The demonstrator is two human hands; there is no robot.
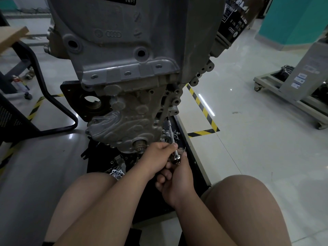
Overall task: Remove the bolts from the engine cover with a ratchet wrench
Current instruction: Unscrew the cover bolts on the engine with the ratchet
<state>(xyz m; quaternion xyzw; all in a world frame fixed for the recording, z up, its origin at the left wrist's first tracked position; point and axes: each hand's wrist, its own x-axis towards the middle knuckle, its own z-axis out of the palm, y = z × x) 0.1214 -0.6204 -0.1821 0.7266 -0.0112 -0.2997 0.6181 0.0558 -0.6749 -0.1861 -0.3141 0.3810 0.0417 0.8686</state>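
Left hand [157,157] curled around the extension bar [170,129] of the ratchet wrench [175,159], fingers and thumb closed on the shaft; right hand [177,181] just below it, fingers wrapped about the wrench handle, chromed head showing above the knuckles; the bar runs up from the fingers to the right edge of the engine cover [127,125]; the bolt is hidden at its tip; loose metal parts [117,172] lie left of the left wrist on the black base [193,162].

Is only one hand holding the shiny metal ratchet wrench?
No, the left hand grips the bar of the shiny metal ratchet wrench and the right hand holds its head end.
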